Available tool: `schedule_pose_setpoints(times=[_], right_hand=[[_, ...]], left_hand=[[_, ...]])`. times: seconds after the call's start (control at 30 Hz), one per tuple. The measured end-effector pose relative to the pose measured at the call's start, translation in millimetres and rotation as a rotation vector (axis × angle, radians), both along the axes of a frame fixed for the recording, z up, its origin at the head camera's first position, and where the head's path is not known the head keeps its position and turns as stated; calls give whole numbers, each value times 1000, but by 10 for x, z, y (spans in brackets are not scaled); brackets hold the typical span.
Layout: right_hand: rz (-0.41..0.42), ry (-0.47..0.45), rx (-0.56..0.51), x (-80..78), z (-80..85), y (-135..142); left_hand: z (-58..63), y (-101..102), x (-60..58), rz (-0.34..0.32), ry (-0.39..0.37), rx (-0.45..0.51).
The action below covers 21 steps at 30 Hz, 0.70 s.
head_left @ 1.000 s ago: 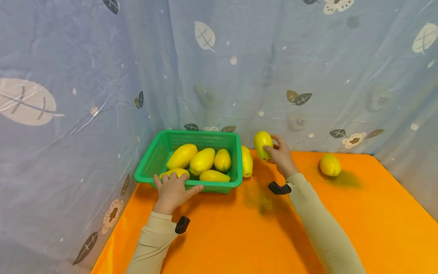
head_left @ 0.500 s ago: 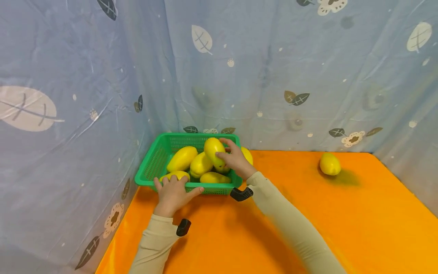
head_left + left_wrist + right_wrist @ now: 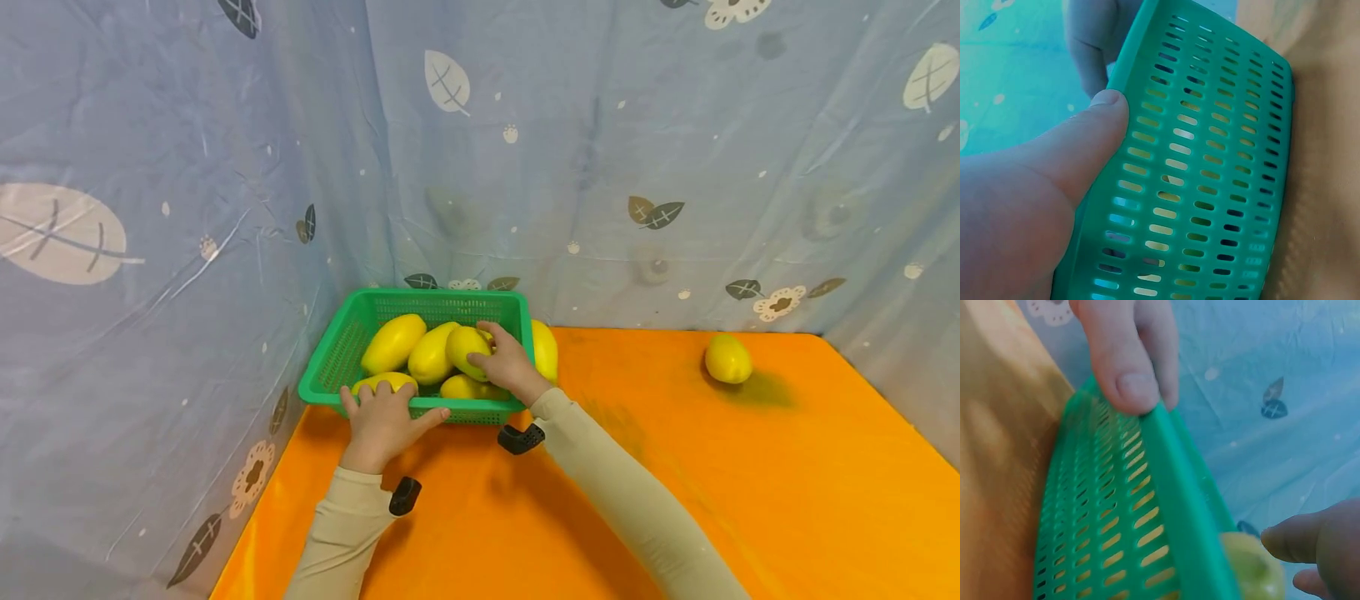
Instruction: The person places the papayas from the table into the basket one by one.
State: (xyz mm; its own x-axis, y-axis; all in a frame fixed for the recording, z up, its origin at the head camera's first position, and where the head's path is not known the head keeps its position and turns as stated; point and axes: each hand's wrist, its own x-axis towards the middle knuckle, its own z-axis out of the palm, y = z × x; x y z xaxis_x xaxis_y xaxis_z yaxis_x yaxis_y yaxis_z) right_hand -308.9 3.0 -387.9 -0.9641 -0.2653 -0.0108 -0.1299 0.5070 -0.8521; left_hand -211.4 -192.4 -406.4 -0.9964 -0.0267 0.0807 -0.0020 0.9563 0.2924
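Note:
The green perforated plastic basket [image 3: 339, 400] stands at the back left and holds several oblong yellow fruits, smooth and mango-like. My left hand [image 3: 381, 429] grips its front rim, thumb outside and fingers reaching over beside a yellow fruit [image 3: 395, 343] group. The left thumb [image 3: 1094, 128] lies along the rim in the left wrist view. Inside the basket's right part, my right hand [image 3: 513, 367] holds another yellow fruit [image 3: 463, 350] between thumb and fingers, low among the others. In the right wrist view that fruit [image 3: 1250, 569] shows only its blurred end beyond the rim.
A yellow fruit [image 3: 545, 350] lies against the basket's right outer wall. Another single fruit [image 3: 727, 359] rests farther right on the orange tabletop [image 3: 675, 417]. Blue patterned curtains [image 3: 555, 150] enclose the back and sides.
My right hand has carried the yellow fruit leftward from right of the basket, over its rim, then lowered it among the others. The left hand has stayed on the front rim.

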Motion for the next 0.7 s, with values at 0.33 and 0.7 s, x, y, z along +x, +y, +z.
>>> schedule_pose_setpoints(times=[0.33, 0.7], right_hand=[[-94, 104, -270, 139, 229, 572], [-311, 30, -565, 46, 263, 1437]], left_hand=[[18, 8, -19, -6, -15, -9], [9, -7, 3, -8, -7, -4]])
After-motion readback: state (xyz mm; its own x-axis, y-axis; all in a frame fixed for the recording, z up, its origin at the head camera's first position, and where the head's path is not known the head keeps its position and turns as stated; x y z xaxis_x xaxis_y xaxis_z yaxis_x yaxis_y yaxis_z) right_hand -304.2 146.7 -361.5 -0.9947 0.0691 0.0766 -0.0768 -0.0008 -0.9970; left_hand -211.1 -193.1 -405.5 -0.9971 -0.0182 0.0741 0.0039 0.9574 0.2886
